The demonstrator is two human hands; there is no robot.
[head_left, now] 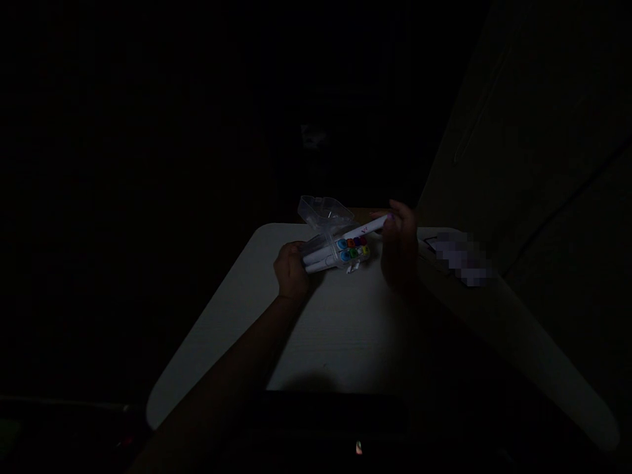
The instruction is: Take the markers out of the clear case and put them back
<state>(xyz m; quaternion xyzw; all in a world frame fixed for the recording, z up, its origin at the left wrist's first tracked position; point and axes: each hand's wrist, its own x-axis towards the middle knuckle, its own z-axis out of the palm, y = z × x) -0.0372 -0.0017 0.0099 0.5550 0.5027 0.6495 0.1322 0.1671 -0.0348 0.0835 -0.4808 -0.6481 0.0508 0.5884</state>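
The room is very dark. A clear plastic marker case (pixel 328 253) lies on a white table (pixel 340 329), its lid (pixel 323 210) flipped up. Several white markers with coloured caps (pixel 353 248) show at its open end. My left hand (pixel 290 268) is wrapped around the closed end of the case. A single white marker (pixel 365 228) lies tilted over the case mouth, with my right hand (pixel 399 237) pinching its far end.
A blurred flat item (pixel 461 257) lies on the table to the right of my right hand. The table's near edge (pixel 162 401) curves away at the left. Everything beyond the table is too dark to make out.
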